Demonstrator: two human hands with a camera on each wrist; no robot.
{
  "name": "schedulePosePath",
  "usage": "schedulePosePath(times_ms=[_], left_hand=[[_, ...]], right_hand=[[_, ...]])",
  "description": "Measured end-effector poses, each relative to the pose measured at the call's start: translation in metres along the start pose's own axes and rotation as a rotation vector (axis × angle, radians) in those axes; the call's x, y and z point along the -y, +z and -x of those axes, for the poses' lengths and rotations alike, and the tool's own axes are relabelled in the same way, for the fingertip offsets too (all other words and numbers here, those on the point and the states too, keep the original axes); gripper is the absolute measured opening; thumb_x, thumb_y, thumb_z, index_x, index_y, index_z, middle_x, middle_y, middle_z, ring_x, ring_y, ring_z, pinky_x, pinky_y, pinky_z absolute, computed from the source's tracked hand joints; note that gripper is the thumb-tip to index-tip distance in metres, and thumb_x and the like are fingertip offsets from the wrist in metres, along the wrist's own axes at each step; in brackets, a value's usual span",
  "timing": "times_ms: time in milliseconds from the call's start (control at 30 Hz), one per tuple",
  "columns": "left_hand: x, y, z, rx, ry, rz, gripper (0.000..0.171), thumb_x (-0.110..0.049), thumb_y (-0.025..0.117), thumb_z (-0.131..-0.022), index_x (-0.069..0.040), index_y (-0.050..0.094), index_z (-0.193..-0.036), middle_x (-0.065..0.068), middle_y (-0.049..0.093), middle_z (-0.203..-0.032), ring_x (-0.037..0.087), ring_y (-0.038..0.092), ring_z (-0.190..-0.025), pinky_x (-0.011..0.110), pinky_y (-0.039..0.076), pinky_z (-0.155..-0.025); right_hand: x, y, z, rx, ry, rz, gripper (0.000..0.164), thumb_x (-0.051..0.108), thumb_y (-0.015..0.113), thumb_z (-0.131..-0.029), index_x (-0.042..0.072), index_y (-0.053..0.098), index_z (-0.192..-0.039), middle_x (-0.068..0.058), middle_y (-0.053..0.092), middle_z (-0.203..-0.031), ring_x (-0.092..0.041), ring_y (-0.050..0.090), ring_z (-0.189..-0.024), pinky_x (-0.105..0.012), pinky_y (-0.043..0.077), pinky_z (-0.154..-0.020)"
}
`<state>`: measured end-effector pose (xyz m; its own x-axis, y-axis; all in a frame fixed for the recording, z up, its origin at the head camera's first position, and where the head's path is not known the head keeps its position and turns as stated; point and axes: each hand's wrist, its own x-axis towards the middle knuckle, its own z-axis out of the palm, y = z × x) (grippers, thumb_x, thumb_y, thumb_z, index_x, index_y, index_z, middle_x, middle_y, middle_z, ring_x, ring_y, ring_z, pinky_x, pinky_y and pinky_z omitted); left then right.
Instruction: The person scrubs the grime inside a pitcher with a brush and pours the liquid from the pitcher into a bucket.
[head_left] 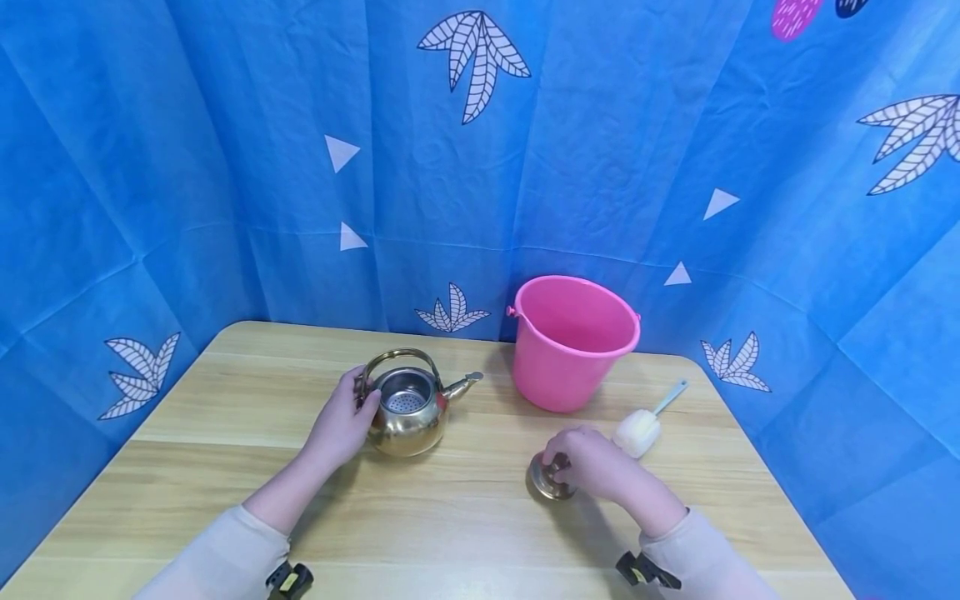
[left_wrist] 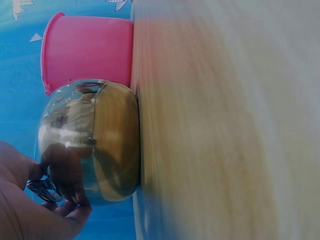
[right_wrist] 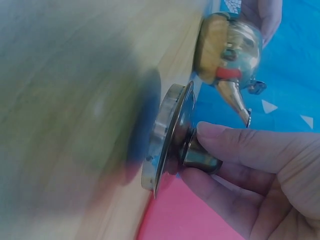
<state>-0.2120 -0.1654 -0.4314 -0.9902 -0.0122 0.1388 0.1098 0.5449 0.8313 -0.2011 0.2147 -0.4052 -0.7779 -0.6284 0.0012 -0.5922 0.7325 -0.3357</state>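
A shiny gold-coloured teapot (head_left: 406, 425) stands on the table without its lid, and a perforated strainer (head_left: 406, 402) shows inside its mouth. Its spout points right. My left hand (head_left: 349, 417) grips the pot's arched handle (head_left: 401, 353) at its left end; the left wrist view shows fingers and thumb curled about the handle's base. In my right hand (head_left: 592, 461) is the teapot lid (head_left: 551, 482), pinched by its knob (right_wrist: 200, 155) between thumb and fingers. The right wrist view shows the lid tilted, its rim just above the tabletop with a shadow beside it.
Behind and between the hands stands a pink bucket (head_left: 564, 375). A white sponge brush (head_left: 637, 432) with a pale green handle lies on the table to the right, close beyond my right hand. A blue patterned curtain (head_left: 450, 167) surrounds the wooden table (head_left: 247, 375).
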Motion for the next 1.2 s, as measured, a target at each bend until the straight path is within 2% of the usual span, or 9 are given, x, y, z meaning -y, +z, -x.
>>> schedulePosePath(times_ms=[233,633,900,1200], left_hand=[[0.000,0.000,-0.001,0.000,0.000,-0.003,0.061,-0.017,0.047,-0.106,0.009,0.019,-0.153,0.032,0.042,-0.147,0.047,0.041,-0.136,0.056,0.031,-0.115],[0.001,0.001,-0.002,-0.002,0.002,-0.009,0.060,-0.018,0.046,-0.106,0.009,0.020,-0.153,0.033,0.042,-0.147,0.047,0.041,-0.136,0.056,0.031,-0.115],[0.001,0.001,-0.001,-0.008,0.010,-0.013,0.059,-0.017,0.047,-0.106,0.009,0.022,-0.152,0.031,0.047,-0.142,0.047,0.043,-0.135,0.057,0.032,-0.114],[0.000,0.000,0.001,-0.007,0.009,-0.012,0.059,-0.017,0.047,-0.106,0.009,0.022,-0.153,0.031,0.048,-0.142,0.047,0.043,-0.135,0.057,0.032,-0.114]], right_hand=[[0.000,0.003,0.001,0.005,-0.003,-0.002,0.020,-0.002,0.081,-0.075,0.011,0.074,-0.088,0.008,0.069,-0.082,-0.010,0.064,-0.079,-0.030,0.056,-0.073],[-0.003,0.009,0.001,0.006,-0.019,0.009,0.020,-0.002,0.081,-0.074,0.011,0.074,-0.087,0.007,0.069,-0.081,-0.009,0.064,-0.078,-0.032,0.056,-0.074],[-0.002,0.011,0.001,0.010,-0.025,0.015,0.020,-0.002,0.081,-0.073,0.010,0.074,-0.087,0.005,0.070,-0.082,-0.011,0.065,-0.078,-0.032,0.056,-0.074],[-0.002,0.014,0.000,0.010,-0.020,0.012,0.019,-0.002,0.079,-0.074,0.013,0.073,-0.084,0.008,0.068,-0.079,-0.009,0.062,-0.076,-0.030,0.055,-0.073]])
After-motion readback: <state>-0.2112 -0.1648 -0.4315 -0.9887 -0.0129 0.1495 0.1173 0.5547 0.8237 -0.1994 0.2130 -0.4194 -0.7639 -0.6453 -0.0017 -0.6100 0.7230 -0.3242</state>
